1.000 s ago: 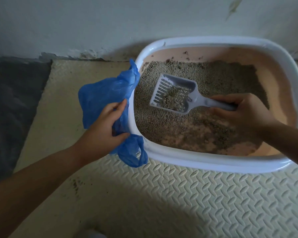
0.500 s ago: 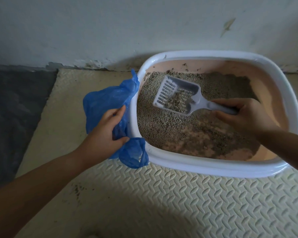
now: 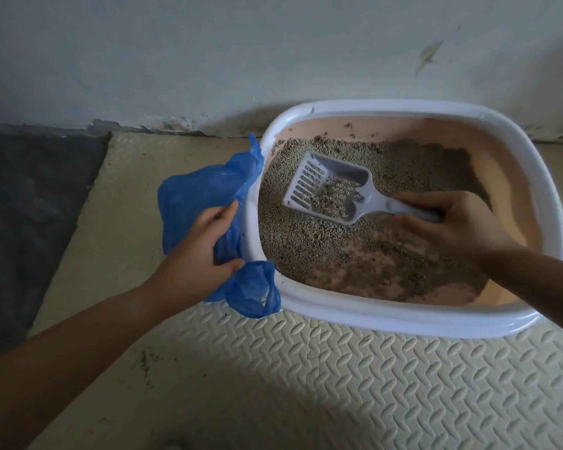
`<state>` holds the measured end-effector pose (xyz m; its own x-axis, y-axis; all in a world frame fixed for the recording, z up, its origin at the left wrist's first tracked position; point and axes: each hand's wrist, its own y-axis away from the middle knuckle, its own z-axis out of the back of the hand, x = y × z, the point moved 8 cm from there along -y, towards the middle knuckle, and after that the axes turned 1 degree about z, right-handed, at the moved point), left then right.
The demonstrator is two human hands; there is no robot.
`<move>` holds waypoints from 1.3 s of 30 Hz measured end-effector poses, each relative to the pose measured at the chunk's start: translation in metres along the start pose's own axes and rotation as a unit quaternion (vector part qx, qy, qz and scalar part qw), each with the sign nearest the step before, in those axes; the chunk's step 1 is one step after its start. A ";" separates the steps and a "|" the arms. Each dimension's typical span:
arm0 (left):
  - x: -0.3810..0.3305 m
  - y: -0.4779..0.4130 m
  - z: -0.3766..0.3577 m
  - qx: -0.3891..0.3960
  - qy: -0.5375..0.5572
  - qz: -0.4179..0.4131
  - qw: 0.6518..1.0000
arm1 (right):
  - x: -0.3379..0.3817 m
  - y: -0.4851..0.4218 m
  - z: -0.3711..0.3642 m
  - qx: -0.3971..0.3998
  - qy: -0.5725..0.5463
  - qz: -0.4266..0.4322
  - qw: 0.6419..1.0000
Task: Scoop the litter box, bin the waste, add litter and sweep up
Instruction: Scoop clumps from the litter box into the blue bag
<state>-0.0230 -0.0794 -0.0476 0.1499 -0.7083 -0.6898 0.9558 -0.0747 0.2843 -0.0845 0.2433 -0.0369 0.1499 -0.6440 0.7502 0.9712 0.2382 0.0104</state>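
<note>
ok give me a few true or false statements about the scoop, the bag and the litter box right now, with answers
1. The right hand grips the handle of the slotted litter scoop. True.
2. The scoop is empty. False: some litter lies in it.
3. The left hand holds a blue plastic bag just outside the litter box rim. True.
4. Litter covers the box floor evenly. False: bare pink floor shows towards the front and right.
5. The box stands on dark carpet. False: it stands on a cream embossed mat.
</note>
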 end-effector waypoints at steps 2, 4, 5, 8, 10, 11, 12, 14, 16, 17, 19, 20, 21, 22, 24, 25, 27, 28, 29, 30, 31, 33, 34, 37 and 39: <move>0.000 0.000 0.000 0.001 0.004 -0.004 1.000 | 0.000 0.001 0.000 0.006 0.006 -0.001 1.000; 0.001 0.000 -0.001 0.002 0.004 -0.007 1.000 | -0.002 0.001 0.000 0.012 0.014 -0.004 1.000; 0.001 0.000 -0.001 0.003 0.003 -0.007 1.000 | -0.003 0.000 0.001 0.011 0.019 -0.009 1.000; 0.001 -0.002 -0.002 0.004 0.009 -0.008 1.000 | -0.009 -0.005 0.005 0.009 0.059 -0.017 0.998; -0.001 -0.003 -0.004 0.004 0.009 -0.013 1.000 | -0.016 -0.013 0.009 0.005 0.086 -0.032 0.996; -0.003 -0.005 -0.004 0.003 0.007 -0.016 1.000 | -0.021 -0.017 0.011 0.002 0.092 -0.043 0.995; -0.004 -0.007 -0.005 0.002 0.007 -0.019 1.000 | -0.025 -0.021 0.012 0.000 0.096 -0.054 0.994; -0.008 -0.012 -0.005 -0.002 0.002 -0.028 1.000 | -0.031 -0.029 0.014 -0.001 0.104 -0.067 0.992; -0.011 -0.019 -0.004 -0.008 -0.012 -0.034 0.999 | -0.034 -0.036 0.014 0.009 0.117 -0.077 0.990; -0.012 -0.022 -0.004 -0.011 -0.016 -0.035 0.999 | -0.034 -0.040 0.014 0.017 0.131 -0.080 0.988; -0.012 -0.028 -0.004 -0.016 -0.020 -0.037 0.999 | -0.031 -0.048 0.014 0.034 0.172 -0.074 0.982; -0.012 -0.031 -0.005 -0.017 -0.022 -0.038 0.999 | -0.029 -0.053 0.015 0.039 0.189 -0.070 0.979; -0.012 -0.033 -0.006 -0.018 -0.023 -0.041 0.999 | -0.029 -0.058 0.015 0.041 0.199 -0.069 0.977; -0.011 -0.036 -0.007 -0.017 -0.023 -0.044 0.999 | -0.030 -0.063 0.015 0.044 0.203 -0.072 0.975; -0.010 -0.041 -0.011 -0.013 -0.022 -0.042 0.999 | -0.033 -0.077 0.011 0.059 0.213 -0.077 0.972; -0.010 -0.043 -0.013 -0.011 -0.019 -0.041 0.999 | -0.034 -0.085 0.008 0.070 0.214 -0.076 0.971; -0.008 -0.047 -0.014 -0.014 -0.010 -0.038 0.999 | -0.033 -0.099 -0.001 0.087 0.207 -0.070 0.972; -0.006 -0.049 -0.015 -0.016 -0.005 -0.036 0.999 | -0.031 -0.105 -0.006 0.093 0.201 -0.067 0.973; -0.005 -0.051 -0.015 -0.018 -0.002 -0.036 0.999 | -0.030 -0.112 -0.012 0.098 0.193 -0.063 0.974; -0.003 -0.052 -0.016 -0.019 0.000 -0.038 0.999 | -0.028 -0.120 -0.018 0.100 0.185 -0.058 0.976; -0.002 -0.053 -0.016 -0.018 0.001 -0.042 0.999 | -0.027 -0.126 -0.025 0.099 0.179 -0.054 0.977; 0.000 -0.054 -0.018 -0.016 0.006 -0.047 0.999 | -0.026 -0.137 -0.038 0.090 0.166 -0.043 0.981; 0.000 -0.053 -0.019 -0.014 0.010 -0.048 0.999 | -0.025 -0.139 -0.045 0.085 0.158 -0.035 0.983; 0.000 -0.053 -0.020 -0.011 0.015 -0.048 0.999 | -0.028 -0.132 -0.061 0.064 0.139 -0.008 0.988; 0.000 -0.053 -0.021 -0.009 0.018 -0.049 0.999 | -0.033 -0.124 -0.069 0.044 0.115 -0.003 0.992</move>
<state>-0.0685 -0.0606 -0.0763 0.0640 -0.6727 -0.7372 0.9705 -0.1302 0.2031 -0.1969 0.1851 -0.1083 0.1928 -0.7918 0.5796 0.9537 0.2901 0.0790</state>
